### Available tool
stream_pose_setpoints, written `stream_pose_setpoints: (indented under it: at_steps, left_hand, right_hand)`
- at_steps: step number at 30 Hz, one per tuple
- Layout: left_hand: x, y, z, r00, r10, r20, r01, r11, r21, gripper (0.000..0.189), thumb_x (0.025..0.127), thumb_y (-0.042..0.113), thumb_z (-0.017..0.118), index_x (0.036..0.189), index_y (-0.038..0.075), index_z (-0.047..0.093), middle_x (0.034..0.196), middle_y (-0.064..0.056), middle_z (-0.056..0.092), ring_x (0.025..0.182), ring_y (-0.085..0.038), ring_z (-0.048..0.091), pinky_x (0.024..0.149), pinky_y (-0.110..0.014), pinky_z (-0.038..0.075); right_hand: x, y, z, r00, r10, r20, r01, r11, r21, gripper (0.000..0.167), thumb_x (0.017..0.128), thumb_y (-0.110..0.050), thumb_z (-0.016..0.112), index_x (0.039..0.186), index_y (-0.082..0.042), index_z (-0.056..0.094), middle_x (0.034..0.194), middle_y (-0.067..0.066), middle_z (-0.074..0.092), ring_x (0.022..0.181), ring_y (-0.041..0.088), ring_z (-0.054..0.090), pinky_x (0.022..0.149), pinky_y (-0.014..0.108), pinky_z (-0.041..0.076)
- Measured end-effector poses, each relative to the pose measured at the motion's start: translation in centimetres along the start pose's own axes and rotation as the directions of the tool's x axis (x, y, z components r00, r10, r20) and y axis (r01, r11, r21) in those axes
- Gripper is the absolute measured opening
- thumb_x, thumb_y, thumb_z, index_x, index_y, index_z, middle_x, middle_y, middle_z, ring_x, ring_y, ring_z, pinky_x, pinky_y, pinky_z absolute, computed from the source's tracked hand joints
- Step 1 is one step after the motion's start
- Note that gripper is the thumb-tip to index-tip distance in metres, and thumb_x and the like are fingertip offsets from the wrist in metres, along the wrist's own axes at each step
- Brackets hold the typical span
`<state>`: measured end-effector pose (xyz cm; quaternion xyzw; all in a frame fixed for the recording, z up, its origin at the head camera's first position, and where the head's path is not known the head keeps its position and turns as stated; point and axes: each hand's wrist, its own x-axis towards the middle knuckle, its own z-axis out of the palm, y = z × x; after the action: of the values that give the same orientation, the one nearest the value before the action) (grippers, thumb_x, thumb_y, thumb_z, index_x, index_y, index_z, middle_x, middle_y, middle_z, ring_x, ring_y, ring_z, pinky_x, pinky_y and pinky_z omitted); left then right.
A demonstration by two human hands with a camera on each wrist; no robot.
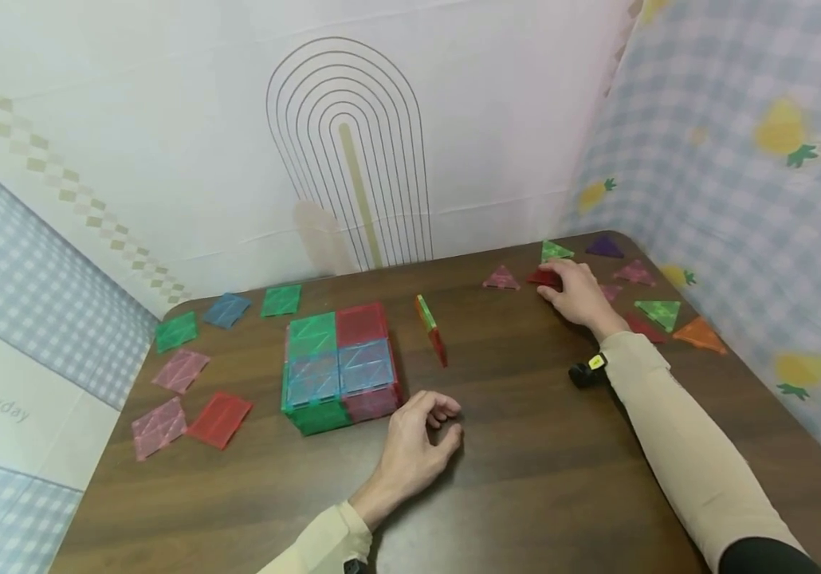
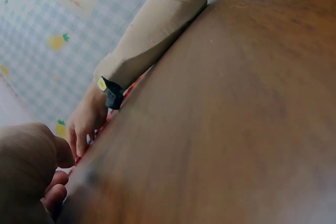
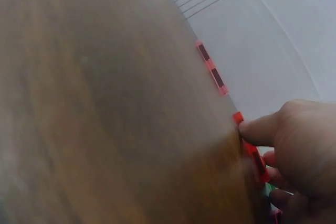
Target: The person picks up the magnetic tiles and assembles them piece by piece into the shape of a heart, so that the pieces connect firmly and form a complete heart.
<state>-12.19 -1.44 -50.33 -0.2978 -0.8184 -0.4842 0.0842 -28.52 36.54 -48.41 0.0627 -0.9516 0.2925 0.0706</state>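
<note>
At the back right of the table my right hand [image 1: 577, 293] pinches a red triangular magnetic tile [image 1: 541, 277]. In the right wrist view the thumb lies against one edge of this tile, with the other fingers behind it. My left hand [image 1: 414, 446] rests near the table's middle, fingers loosely curled around nothing. Just beyond the left hand stands a box built of square magnetic tiles [image 1: 313, 335], its top green, red and blue. To the right of the box, a narrow pair of joined tiles [image 1: 430, 331], green and red-orange, stands on edge.
Loose square tiles lie at the left, among them a red one [image 1: 220, 419], a pink one [image 1: 181, 371] and a blue one [image 1: 227, 310]. Around the right hand are several triangular tiles: pink [image 1: 501, 278], green [image 1: 660, 313], orange [image 1: 701, 334] and purple [image 1: 605, 246]. Printed cloth hangs behind.
</note>
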Motion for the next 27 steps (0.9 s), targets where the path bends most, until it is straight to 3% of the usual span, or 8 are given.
stream_pose_setpoints:
  at_steps: [4,7,12,18,20,23,25,27]
  left_hand:
    - [0.9,1.2,0.7,0.999,-0.014,0.047,0.016,0.999,-0.049,0.030,0.088,0.006,0.085,0.117,0.006,0.076,0.110,-0.006,0.076,0.097,-0.022,0.073,0.082,-0.031,0.063]
    - [2.6,2.6,1.5,0.999,0.002,0.053,0.002,0.998,-0.067,0.037,0.090,0.012,0.086,0.125,0.008,0.074,0.118,-0.007,0.076,0.107,-0.026,0.074,0.092,-0.039,0.063]
    - [6.4,4.2,2.2,0.999,0.018,-0.039,-0.022,0.995,-0.093,0.039,0.092,0.013,0.085,0.129,0.007,0.073,0.123,-0.011,0.076,0.111,-0.032,0.075,0.097,-0.050,0.063]
    - [9.9,4.8,2.0,0.989,-0.053,-0.141,0.035,0.992,-0.122,0.039,0.093,0.014,0.084,0.130,0.008,0.073,0.124,-0.009,0.076,0.109,-0.022,0.073,0.097,-0.046,0.063]
    - [11.3,5.1,2.3,0.985,-0.069,-0.160,0.048,0.990,-0.129,0.042,0.094,0.016,0.084,0.133,0.009,0.072,0.126,-0.007,0.075,0.111,-0.022,0.073,0.099,-0.046,0.063]
    - [13.8,5.3,3.1,0.983,-0.070,-0.172,0.046,0.990,-0.136,0.046,0.094,0.016,0.084,0.138,0.010,0.070,0.130,-0.006,0.072,0.117,-0.022,0.071,0.102,-0.044,0.062]
    - [15.6,5.1,3.9,0.983,-0.066,-0.174,0.044,0.991,-0.126,0.051,0.094,0.016,0.084,0.141,0.009,0.067,0.129,-0.005,0.071,0.119,-0.022,0.070,0.104,-0.041,0.060]
    - [17.1,4.5,5.0,0.983,-0.075,-0.168,0.056,0.991,-0.119,0.055,0.094,0.018,0.084,0.145,0.008,0.065,0.128,-0.006,0.070,0.120,-0.022,0.069,0.105,-0.038,0.059]
  right_hand:
    - [-0.2,0.2,-0.5,1.000,0.004,0.000,-0.004,1.000,-0.013,0.042,0.111,-0.010,0.066,0.150,0.006,0.062,0.165,0.034,0.047,0.150,0.057,0.040,0.125,0.070,0.030]
    - [-0.5,0.2,-0.8,1.000,0.001,0.004,-0.001,1.000,-0.015,0.038,0.111,-0.008,0.065,0.147,0.005,0.065,0.162,0.033,0.051,0.149,0.056,0.043,0.127,0.068,0.029]
    - [-0.8,0.0,-0.9,0.999,0.019,0.026,-0.019,1.000,-0.007,0.038,0.111,-0.008,0.066,0.147,0.002,0.065,0.157,0.031,0.056,0.145,0.056,0.047,0.125,0.070,0.033]
    - [-1.6,-0.7,-1.0,1.000,0.013,0.015,-0.013,1.000,-0.006,0.050,0.108,-0.010,0.071,0.154,0.002,0.057,0.150,0.034,0.057,0.139,0.054,0.049,0.119,0.070,0.037]
    - [-2.5,-0.9,-1.4,1.000,0.004,-0.008,-0.004,1.000,0.000,0.052,0.107,-0.012,0.074,0.154,0.002,0.057,0.147,0.033,0.058,0.136,0.053,0.051,0.119,0.073,0.034]
    - [-4.6,-1.3,-1.8,0.999,-0.003,-0.051,0.005,0.999,0.042,0.053,0.106,-0.017,0.077,0.153,-0.001,0.059,0.142,0.029,0.061,0.131,0.048,0.057,0.114,0.072,0.041]
    - [-6.5,-1.5,-2.1,0.997,0.007,-0.074,0.000,0.996,0.094,0.054,0.106,-0.021,0.078,0.154,-0.004,0.060,0.140,0.026,0.063,0.127,0.044,0.061,0.109,0.066,0.048]
    - [-8.5,-1.5,-2.5,0.996,0.016,-0.089,-0.002,0.987,0.158,0.056,0.106,-0.024,0.079,0.155,-0.005,0.060,0.143,0.023,0.065,0.125,0.040,0.065,0.102,0.052,0.055]
